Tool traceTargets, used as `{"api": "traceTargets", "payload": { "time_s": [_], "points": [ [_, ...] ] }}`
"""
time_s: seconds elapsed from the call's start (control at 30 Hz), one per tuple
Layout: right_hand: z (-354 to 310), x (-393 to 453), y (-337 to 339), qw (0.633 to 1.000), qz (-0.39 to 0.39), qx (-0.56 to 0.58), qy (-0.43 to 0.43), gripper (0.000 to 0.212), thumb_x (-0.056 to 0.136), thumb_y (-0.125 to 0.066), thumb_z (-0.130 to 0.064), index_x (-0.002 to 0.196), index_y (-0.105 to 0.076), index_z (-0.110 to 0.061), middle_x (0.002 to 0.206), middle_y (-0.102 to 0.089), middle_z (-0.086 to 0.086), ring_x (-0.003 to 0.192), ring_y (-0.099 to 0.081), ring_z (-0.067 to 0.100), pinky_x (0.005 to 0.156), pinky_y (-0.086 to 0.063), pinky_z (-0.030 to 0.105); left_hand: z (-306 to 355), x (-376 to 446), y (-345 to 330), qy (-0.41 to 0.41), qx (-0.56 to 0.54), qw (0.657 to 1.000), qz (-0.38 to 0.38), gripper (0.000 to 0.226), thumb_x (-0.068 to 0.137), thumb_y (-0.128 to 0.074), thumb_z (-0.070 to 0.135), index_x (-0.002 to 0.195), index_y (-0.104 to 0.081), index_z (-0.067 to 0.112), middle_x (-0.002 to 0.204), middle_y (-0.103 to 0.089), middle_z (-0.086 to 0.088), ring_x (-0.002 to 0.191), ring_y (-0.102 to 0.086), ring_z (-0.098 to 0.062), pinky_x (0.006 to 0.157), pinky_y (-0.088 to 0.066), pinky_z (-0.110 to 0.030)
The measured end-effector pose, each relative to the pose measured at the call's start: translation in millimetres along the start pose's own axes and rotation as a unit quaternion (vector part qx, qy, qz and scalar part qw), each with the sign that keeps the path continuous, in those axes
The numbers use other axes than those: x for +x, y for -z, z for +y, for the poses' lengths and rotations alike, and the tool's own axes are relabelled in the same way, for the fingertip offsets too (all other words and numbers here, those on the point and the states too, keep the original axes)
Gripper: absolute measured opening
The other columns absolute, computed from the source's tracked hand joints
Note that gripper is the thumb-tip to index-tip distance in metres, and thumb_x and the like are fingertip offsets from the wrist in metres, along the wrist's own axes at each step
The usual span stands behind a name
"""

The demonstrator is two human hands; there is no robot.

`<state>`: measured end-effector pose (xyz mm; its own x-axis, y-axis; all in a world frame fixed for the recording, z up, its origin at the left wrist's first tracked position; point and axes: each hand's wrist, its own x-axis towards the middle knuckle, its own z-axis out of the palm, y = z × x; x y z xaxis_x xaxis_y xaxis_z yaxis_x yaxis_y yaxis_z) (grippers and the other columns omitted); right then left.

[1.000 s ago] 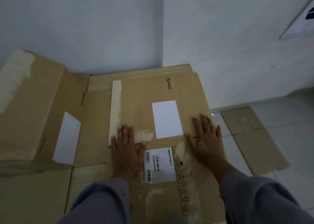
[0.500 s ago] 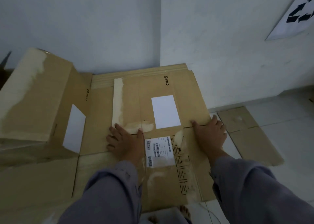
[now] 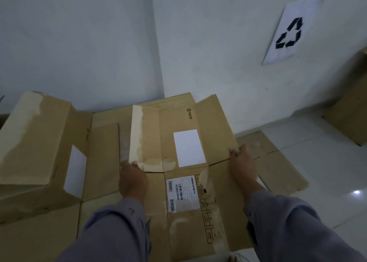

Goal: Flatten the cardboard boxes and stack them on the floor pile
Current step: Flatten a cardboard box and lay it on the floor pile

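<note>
**Flattened carton gripped at both side edges**

Nearest, 2 grey sleeves reached forward and down. Left hand [image 3: 133, 179] curled over the near corner of the taped flap [image 3: 139, 136], fingertips pinching its edge. Right hand [image 3: 242, 165] clamped on the right rim of the flattened box [image 3: 216, 184], thumb on top. Lay on the floor pile [image 3: 111, 142] in the wall corner, flaps toward the wall lifted slightly. Judged light, stiff across the panels, hinging readily at the creases, a little slick where tape residue showed; best taken at opposite edges near the fold line. Beyond, left, 1 unflattened box [image 3: 37, 138]; far right, a recycling sign [image 3: 292, 33].
</note>
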<state>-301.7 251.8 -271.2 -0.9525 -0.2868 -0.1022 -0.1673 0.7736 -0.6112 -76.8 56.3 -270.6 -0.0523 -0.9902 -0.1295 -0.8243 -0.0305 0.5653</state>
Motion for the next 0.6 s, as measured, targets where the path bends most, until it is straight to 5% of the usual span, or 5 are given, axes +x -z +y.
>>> {"api": "traceTargets", "payload": {
  "time_s": [0.33, 0.6],
  "points": [
    [40.2, 51.7, 111.9, 0.994, 0.091, 0.060, 0.011, 0.030, 0.102, -0.035, -0.042, 0.096, -0.035, -0.013, 0.077, -0.051, 0.006, 0.062, -0.045, 0.022, 0.064, -0.035, 0.035, 120.6, -48.2, -32.4, -0.079, -0.066, 0.995, 0.005, 0.037, 0.103, -0.032, 0.028, 0.126, -0.042, 0.001, 0.115, -0.060, -0.028, 0.100, -0.059, -0.045, 0.069, -0.036, -0.040],
    [111.4, 134.8, 199.9, 0.988, 0.151, 0.033, 0.009, 0.032, 0.100, -0.034, -0.048, 0.095, -0.036, -0.017, 0.086, -0.060, 0.013, 0.075, -0.056, 0.032, 0.065, -0.043, 0.038, 227.9, -122.5, -86.3, -0.116, -0.113, 0.987, 0.010, 0.034, 0.103, -0.032, 0.025, 0.123, -0.044, 0.000, 0.113, -0.060, -0.028, 0.099, -0.059, -0.044, 0.068, -0.036, -0.038]
  ]
}}
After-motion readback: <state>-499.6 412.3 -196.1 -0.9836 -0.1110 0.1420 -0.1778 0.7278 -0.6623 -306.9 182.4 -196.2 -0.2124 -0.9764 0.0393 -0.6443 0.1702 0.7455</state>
